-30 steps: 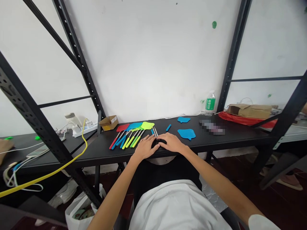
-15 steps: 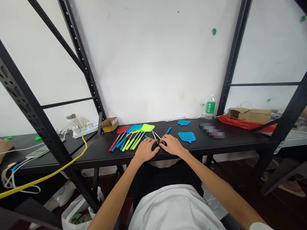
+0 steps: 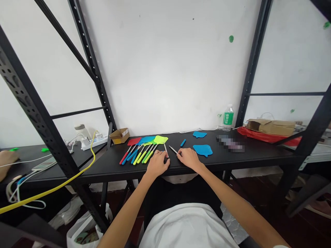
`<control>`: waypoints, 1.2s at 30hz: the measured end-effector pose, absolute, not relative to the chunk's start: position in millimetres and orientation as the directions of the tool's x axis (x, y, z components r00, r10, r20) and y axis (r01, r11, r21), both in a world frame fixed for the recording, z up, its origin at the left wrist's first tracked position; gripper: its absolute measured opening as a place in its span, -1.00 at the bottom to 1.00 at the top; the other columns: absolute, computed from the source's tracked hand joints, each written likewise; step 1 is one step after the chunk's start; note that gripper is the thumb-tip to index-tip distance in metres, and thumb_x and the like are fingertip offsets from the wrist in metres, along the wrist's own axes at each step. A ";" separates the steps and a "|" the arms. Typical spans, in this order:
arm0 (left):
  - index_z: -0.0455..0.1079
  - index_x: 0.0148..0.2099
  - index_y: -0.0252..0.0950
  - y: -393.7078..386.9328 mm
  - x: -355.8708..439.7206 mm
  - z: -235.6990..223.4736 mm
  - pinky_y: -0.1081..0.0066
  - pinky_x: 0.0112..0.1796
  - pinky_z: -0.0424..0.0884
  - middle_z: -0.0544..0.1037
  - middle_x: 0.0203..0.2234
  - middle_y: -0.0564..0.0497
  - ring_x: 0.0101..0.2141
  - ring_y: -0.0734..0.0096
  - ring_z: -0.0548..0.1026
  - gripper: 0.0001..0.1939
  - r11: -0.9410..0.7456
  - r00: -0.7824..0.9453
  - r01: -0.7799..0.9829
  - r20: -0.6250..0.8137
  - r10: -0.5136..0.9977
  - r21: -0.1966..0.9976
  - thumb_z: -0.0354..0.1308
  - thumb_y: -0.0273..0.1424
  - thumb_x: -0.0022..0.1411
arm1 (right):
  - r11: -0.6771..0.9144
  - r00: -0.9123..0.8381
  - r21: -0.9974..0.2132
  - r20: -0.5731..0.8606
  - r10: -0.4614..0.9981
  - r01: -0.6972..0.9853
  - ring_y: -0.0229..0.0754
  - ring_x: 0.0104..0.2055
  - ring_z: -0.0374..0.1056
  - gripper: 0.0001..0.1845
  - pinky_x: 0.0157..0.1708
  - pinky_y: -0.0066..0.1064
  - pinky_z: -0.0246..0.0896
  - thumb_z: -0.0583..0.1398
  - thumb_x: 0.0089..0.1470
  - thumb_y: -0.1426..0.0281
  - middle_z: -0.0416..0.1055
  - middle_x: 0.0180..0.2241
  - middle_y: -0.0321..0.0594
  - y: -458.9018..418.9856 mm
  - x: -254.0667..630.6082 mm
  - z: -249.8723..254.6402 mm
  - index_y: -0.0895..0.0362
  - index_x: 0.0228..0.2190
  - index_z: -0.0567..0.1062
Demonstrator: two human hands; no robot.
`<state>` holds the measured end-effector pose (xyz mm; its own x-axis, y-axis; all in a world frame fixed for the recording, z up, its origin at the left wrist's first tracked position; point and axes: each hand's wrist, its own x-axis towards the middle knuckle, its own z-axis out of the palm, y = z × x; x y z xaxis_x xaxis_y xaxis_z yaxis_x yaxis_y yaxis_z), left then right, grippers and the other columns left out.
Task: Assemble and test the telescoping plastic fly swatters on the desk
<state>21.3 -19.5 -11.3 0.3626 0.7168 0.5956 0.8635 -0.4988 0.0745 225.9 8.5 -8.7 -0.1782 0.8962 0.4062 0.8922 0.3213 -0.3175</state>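
Rod (image 3: 173, 149) pinched in grip of right hand (image 3: 189, 158), tip toward far left; slim gap, then left hand (image 3: 156, 164) curled at second rod (image 3: 166, 150), that grip impossible to tell. At near edge of surface (image 3: 103, 166), between swatters (image 3: 146, 140) at left and blue heads (image 3: 202, 150) at right.

The right hand (image 3: 189, 158) grips a slim metal rod (image 3: 173, 149), its free end directed away toward the left. The left hand (image 3: 157, 163) is at a second rod (image 3: 166, 149); its grip is partly hidden. Left of the left hand: swatters (image 3: 140, 158) in a row, handles nearest the person. Just beyond the right hand: a blue handle (image 3: 183, 143). Right of it: two blue swatter heads (image 3: 203, 150), lying flat and apart.
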 end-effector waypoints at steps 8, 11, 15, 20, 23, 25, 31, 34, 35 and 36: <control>0.48 -0.20 -0.22 -17.9 20.6 -14.5 0.27 -0.10 0.34 0.47 -0.27 -0.07 -0.10 0.14 0.40 -0.86 -0.503 0.382 0.863 0.596 0.706 0.043 0.10 -0.37 0.32 | 0.383 -0.126 -0.635 0.412 0.903 0.671 -0.08 -0.26 0.53 -0.77 -0.27 -0.39 0.25 0.10 0.23 0.34 0.61 -0.36 -0.15 22.0 236.2 -10.2 0.13 -0.32 0.55; 0.49 -0.17 -0.22 -17.3 20.4 -14.1 0.26 -0.07 0.35 0.46 -0.21 -0.07 -0.09 0.15 0.40 -0.83 -0.506 0.369 0.860 0.595 0.714 0.073 0.07 -0.42 0.31 | 0.380 -0.126 -0.723 0.381 0.916 0.577 -0.20 -0.41 0.52 -0.75 -0.38 -0.45 0.30 0.05 0.25 0.32 0.62 -0.33 -0.16 29.8 241.2 -11.0 0.15 -0.26 0.49; 0.51 -0.15 -0.23 -16.3 19.1 -10.9 0.27 -0.05 0.35 0.46 -0.14 -0.08 -0.11 0.20 0.43 -0.71 -0.504 0.336 0.851 0.585 0.738 0.146 0.00 -0.59 0.24 | 0.301 -0.070 -0.888 0.295 0.953 0.348 -0.29 -0.56 0.45 -0.81 -0.63 -0.51 0.18 0.09 0.21 0.29 0.62 -0.28 -0.09 35.1 244.7 -10.1 0.15 -0.28 0.40; 0.49 -0.07 -0.22 -17.3 18.6 -7.7 0.30 -0.16 0.37 0.49 -0.15 -0.09 -0.15 0.18 0.47 -0.61 -0.391 0.205 0.889 0.554 0.807 0.241 0.00 -0.63 0.14 | 0.200 -0.030 -0.977 0.199 0.980 0.068 -0.31 -0.61 0.43 -0.84 -0.69 -0.56 0.13 0.18 0.13 0.31 0.61 -0.29 -0.10 34.3 243.8 -7.1 0.13 -0.28 0.35; 0.45 0.04 -0.22 -17.6 19.4 -7.6 0.29 -0.18 0.35 0.52 -0.11 -0.11 -0.13 0.14 0.47 -0.56 -0.312 0.134 0.914 0.533 0.835 0.259 0.03 -0.60 0.14 | 0.217 -0.051 -0.970 0.213 0.976 0.113 -0.29 -0.57 0.46 -0.82 -0.67 -0.57 0.15 0.21 0.12 0.29 0.61 -0.31 -0.11 34.5 243.1 -8.4 0.13 -0.27 0.39; 0.43 0.07 -0.23 -17.2 19.6 -7.7 0.30 -0.17 0.34 0.54 -0.13 -0.11 -0.11 0.13 0.47 -0.54 -0.304 0.136 0.920 0.527 0.839 0.247 0.04 -0.60 0.13 | 0.233 -0.063 -0.961 0.226 0.972 0.147 -0.28 -0.54 0.46 -0.79 -0.66 -0.58 0.15 0.24 0.11 0.26 0.60 -0.32 -0.12 34.7 243.3 -9.9 0.13 -0.26 0.41; 0.50 -0.07 -0.23 -16.6 19.9 -6.6 0.31 -0.17 0.30 0.56 -0.27 -0.05 -0.18 0.18 0.47 -0.63 -0.330 0.184 0.924 0.531 0.827 0.194 0.05 -0.60 0.11 | 0.309 -0.106 -0.939 0.296 0.949 0.149 -0.31 -0.54 0.35 -0.76 -0.65 -0.56 0.11 0.30 0.04 0.22 0.54 -0.39 -0.19 31.7 245.3 -10.4 0.14 -0.33 0.48; 0.53 -0.18 -0.22 -17.2 21.3 -6.8 0.29 -0.16 0.29 0.55 -0.29 -0.05 -0.19 0.17 0.47 -0.76 -0.337 0.205 0.928 0.535 0.820 0.161 0.09 -0.51 0.16 | 0.334 -0.099 -0.931 0.323 0.941 0.145 -0.34 -0.58 0.25 -0.78 -0.65 -0.55 0.09 0.30 0.02 0.24 0.44 -0.49 -0.26 31.4 245.4 -10.5 0.15 -0.37 0.52; 0.53 -0.19 -0.21 -17.2 21.7 -7.1 0.29 -0.16 0.29 0.54 -0.29 -0.04 -0.19 0.18 0.47 -0.79 -0.342 0.214 0.928 0.537 0.816 0.149 0.11 -0.49 0.16 | 0.329 -0.095 -0.934 0.319 0.943 0.140 -0.35 -0.59 0.24 -0.78 -0.65 -0.55 0.09 0.30 0.02 0.24 0.42 -0.51 -0.27 31.8 245.3 -10.6 0.15 -0.37 0.53; 0.53 -0.20 -0.20 -17.0 21.9 -7.5 0.30 -0.16 0.29 0.54 -0.29 -0.03 -0.20 0.19 0.47 -0.80 -0.349 0.225 0.927 0.539 0.812 0.139 0.12 -0.48 0.17 | 0.319 -0.092 -0.938 0.308 0.947 0.133 -0.35 -0.59 0.23 -0.78 -0.65 -0.55 0.09 0.29 0.03 0.24 0.41 -0.51 -0.28 32.4 245.0 -10.7 0.16 -0.36 0.54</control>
